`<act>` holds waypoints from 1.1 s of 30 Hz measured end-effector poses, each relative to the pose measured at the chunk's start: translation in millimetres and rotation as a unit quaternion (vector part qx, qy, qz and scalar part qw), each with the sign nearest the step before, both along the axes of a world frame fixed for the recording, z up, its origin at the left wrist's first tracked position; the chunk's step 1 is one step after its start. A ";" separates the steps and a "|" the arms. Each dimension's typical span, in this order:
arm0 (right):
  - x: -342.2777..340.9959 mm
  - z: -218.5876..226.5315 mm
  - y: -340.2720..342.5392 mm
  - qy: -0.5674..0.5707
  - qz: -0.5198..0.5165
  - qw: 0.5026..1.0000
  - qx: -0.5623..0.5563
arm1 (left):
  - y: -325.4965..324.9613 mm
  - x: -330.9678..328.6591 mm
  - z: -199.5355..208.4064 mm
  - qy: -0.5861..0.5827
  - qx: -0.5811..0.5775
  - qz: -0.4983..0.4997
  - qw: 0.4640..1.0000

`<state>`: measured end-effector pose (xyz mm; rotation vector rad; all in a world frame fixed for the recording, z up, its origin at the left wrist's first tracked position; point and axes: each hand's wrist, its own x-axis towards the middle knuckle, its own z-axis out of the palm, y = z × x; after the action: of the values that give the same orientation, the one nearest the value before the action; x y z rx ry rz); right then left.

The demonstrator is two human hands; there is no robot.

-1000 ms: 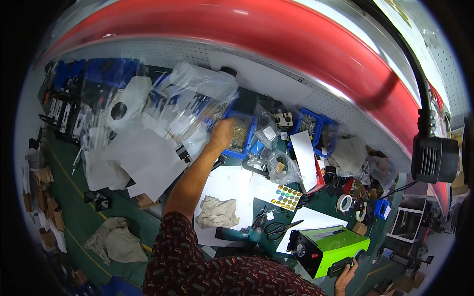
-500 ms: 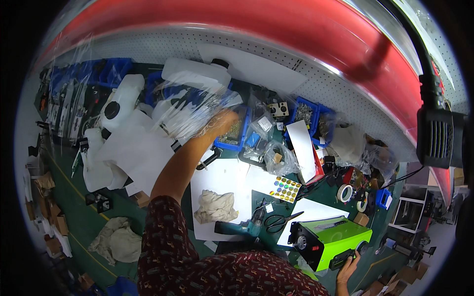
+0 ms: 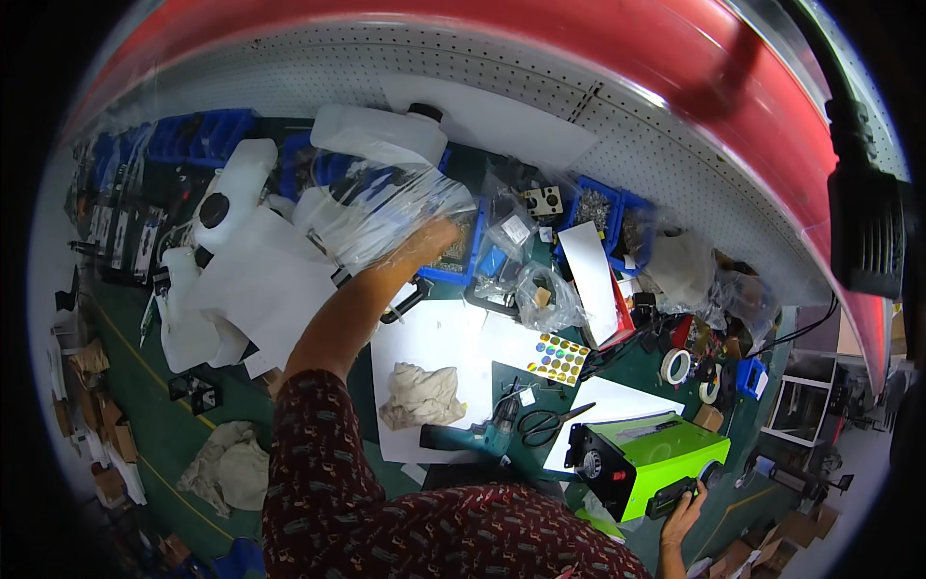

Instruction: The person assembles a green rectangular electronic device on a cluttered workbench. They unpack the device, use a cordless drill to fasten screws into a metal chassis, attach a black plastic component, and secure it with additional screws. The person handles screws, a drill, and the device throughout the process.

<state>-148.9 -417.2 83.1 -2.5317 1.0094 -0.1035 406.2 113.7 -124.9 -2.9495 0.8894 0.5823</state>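
My left arm reaches across the bench, and my left hand [image 3: 430, 243] is closed at the edge of a clear plastic bag [image 3: 381, 217]. Its fingertips are partly hidden. Beside that hand lies a blue bin of small metal parts [image 3: 453, 259]. At the lower right, my right hand [image 3: 681, 519] grips the black handle on a bright green box-shaped device [image 3: 666, 454], which has a black end panel, a dial and a red switch. Left of the device are black-handled scissors [image 3: 542, 425], a teal power drill [image 3: 482, 436] and a crumpled beige cloth [image 3: 422, 396] on white sheets.
White plastic jugs [image 3: 381, 135] and a large white sheet [image 3: 256, 280] occupy the back left. Farther right are blue bins of screws [image 3: 591, 209], a gold-dot sticker sheet [image 3: 559, 359] and tape rolls [image 3: 675, 366]. A red curved panel [image 3: 463, 31] arches overhead, with a black cable block [image 3: 865, 232].
The view has shifted slightly. Clear film hanging at the upper left shows less now. Both hands stay in nearly the same places, at the plastic bag and the green device.
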 end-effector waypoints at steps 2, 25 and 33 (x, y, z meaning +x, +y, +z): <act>-5.7 -7.7 -6.4 -0.031 0.036 0.998 -0.029 | -5.1 -1.2 -3.4 0.015 0.000 -0.015 1.000; -4.6 -4.7 -2.0 -0.018 0.013 1.000 -0.008 | -21.6 -29.1 12.8 -0.071 0.085 -0.059 0.992; -10.7 15.0 -14.9 -0.025 0.054 0.998 0.000 | -4.3 -54.1 7.2 -0.221 -0.197 0.030 0.955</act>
<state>-159.6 -432.2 98.1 -2.5637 0.8526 -0.1342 352.0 109.4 -117.7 -3.2438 0.9519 -0.2945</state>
